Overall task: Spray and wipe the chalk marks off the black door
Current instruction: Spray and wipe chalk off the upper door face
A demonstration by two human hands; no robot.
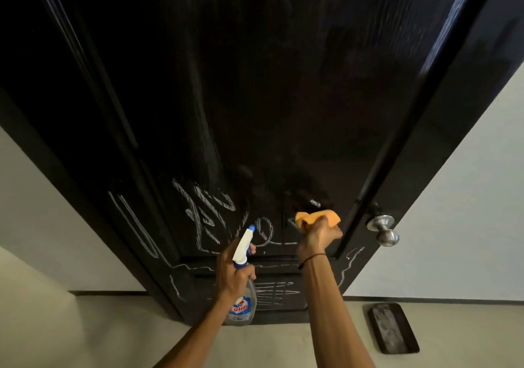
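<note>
Head view: both hands were up at the black door, chalk marks lying left of the cloth.
Left hand gripped the spray bottle, nozzle toward the scribbles just beyond it. Right hand, fingers curled round the orange cloth, pressed it to the panel; nearest marks lay leftward, more below. Door glossy, upper part clean. Knob right; mat on pale floor.

**Black door, white chalk, orange cloth**

My door is glossy black, scribbled with white chalk marks. I hold an orange cloth and a clear spray bottle with a white-and-blue nozzle and blue-red label. The knob is silver, the walls white.
</note>
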